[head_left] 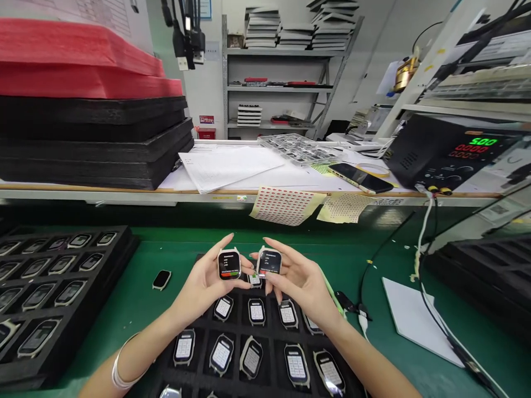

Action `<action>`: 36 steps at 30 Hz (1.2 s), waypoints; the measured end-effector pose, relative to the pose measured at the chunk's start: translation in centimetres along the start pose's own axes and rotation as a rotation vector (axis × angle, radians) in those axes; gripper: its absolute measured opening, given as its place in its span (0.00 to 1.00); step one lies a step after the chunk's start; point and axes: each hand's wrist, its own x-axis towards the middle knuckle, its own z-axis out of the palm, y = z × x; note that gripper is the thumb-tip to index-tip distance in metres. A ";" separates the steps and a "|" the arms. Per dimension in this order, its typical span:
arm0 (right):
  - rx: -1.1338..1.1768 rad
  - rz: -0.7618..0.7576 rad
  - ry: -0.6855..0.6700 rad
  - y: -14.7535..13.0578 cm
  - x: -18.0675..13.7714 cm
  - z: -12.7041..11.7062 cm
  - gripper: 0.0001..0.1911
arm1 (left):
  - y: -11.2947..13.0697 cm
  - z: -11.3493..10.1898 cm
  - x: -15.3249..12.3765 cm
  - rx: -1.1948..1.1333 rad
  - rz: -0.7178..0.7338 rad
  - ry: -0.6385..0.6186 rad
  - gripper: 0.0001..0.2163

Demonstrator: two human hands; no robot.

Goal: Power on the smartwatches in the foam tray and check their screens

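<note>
My left hand [203,279] grips a smartwatch case [229,264] by its edges, its dark screen lit with small text and a red and green strip. In my right hand [301,279] is a second smartwatch case [269,262] with a similar text screen, the thumb at its lower edge. Both are held side by side above a black foam tray [238,348]. Several strapless watches with lit white list screens, such as this watch [222,354], sit in the tray's compartments. One lone watch [161,279] lies on the green mat, left of my left hand.
Another foam tray [118,260] of dark-screened watches stands at left. Red and black foam trays [136,149] are stacked on the raised shelf, with papers [232,168], a phone [360,178] and a power supply [452,149]. Cables [427,260] and a white pad [418,320] lie right.
</note>
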 end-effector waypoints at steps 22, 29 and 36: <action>-0.039 -0.006 -0.009 -0.4 -0.7 0.6 0.21 | -0.2 0.1 0.5 0.161 0.002 0.079 0.22; -0.090 -0.041 0.019 -0.4 -1.1 0.8 0.24 | 0.1 -0.1 0.2 0.107 0.007 -0.004 0.31; -0.185 -0.046 -0.054 -0.6 -1.5 0.6 0.33 | 0.0 -0.1 0.1 0.100 -0.042 0.017 0.29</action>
